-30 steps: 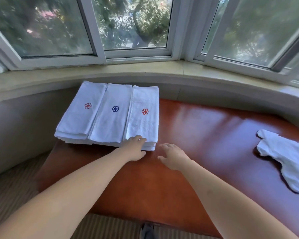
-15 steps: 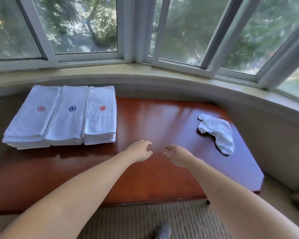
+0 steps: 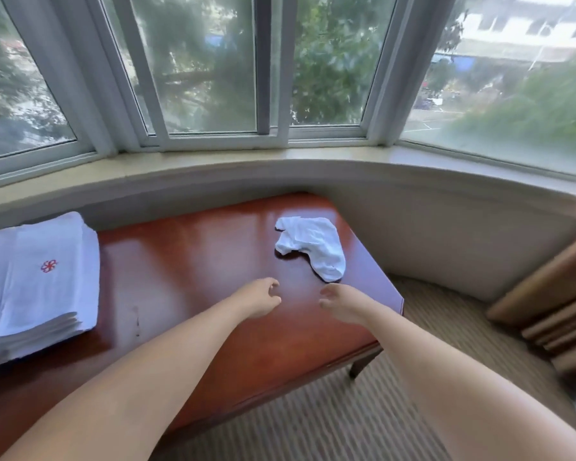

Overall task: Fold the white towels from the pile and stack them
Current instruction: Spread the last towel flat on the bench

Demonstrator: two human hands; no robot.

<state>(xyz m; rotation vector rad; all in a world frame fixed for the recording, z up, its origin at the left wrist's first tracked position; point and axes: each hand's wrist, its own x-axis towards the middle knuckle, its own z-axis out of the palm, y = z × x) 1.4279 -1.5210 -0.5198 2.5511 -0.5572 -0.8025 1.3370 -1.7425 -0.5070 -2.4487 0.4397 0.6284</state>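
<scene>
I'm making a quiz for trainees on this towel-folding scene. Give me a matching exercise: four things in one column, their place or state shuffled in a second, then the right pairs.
Things:
1. folded towels
2. crumpled towel
3. left hand
4. right hand

Places or states:
A. unfolded, at the table's far right
B. empty, nearer the stack
C. stacked at the table's left
D. empty, just below the loose towel

Pairs: 1-C, 2-A, 3-B, 4-D

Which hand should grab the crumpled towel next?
Right, probably. The right hand hovers empty, just short of the crumpled towel's near end. The left hand is also empty but sits farther left, toward the folded stack.
</scene>
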